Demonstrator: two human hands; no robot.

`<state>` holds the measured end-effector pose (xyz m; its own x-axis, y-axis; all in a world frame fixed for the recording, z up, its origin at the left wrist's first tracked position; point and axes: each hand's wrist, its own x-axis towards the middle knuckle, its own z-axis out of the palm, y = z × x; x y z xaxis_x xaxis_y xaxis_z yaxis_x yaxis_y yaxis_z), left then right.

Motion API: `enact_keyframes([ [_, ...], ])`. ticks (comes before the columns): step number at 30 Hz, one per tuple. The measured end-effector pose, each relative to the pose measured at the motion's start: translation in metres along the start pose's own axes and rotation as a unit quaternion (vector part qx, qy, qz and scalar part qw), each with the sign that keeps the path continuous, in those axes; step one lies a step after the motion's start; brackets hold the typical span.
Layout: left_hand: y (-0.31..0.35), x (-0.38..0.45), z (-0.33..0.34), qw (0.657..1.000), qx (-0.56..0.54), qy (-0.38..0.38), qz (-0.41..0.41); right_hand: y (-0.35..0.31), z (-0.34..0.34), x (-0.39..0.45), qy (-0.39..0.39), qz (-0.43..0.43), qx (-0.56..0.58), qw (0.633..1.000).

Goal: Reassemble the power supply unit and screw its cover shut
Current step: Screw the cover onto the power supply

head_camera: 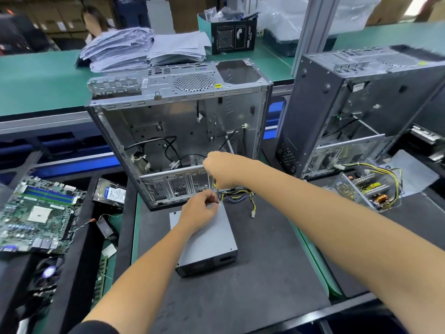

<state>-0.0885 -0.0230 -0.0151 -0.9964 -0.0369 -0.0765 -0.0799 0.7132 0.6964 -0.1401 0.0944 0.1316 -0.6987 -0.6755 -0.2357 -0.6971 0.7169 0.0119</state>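
Note:
A grey power supply unit (pixel 207 239) lies on the black mat with its cover on, its yellow and black cables (pixel 238 196) trailing out at the far end. My right hand (pixel 221 168) grips a screwdriver (pixel 216 191) upright, tip down at the unit's far right corner. My left hand (pixel 199 210) rests on the cover there, fingertips pinching at the screwdriver's tip; a screw under it is too small to make out.
An open, empty computer case (pixel 183 121) stands right behind the unit. A second case (pixel 361 112) and an opened power supply (pixel 368 191) sit to the right. At left lie a motherboard (pixel 38 213) and a hard drive (pixel 112 194). A person stands beyond the far green bench.

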Motion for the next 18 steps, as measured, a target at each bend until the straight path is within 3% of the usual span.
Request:
enact_keyframes([
  [6,-0.0027,0.0022,0.0011,1.0,0.006,0.003,0.012,0.0011,0.0042,0.0082,0.035,0.033,-0.029,0.998],
  [11,-0.0046,0.0016,0.0016,1.0,0.005,0.004,0.02,0.0018,-0.0034,0.0025,-0.053,0.017,0.033,0.998],
  [18,-0.0064,0.0012,0.0016,1.0,0.002,0.001,0.024,0.0038,-0.0014,-0.0005,-0.004,0.038,-0.035,0.999],
])
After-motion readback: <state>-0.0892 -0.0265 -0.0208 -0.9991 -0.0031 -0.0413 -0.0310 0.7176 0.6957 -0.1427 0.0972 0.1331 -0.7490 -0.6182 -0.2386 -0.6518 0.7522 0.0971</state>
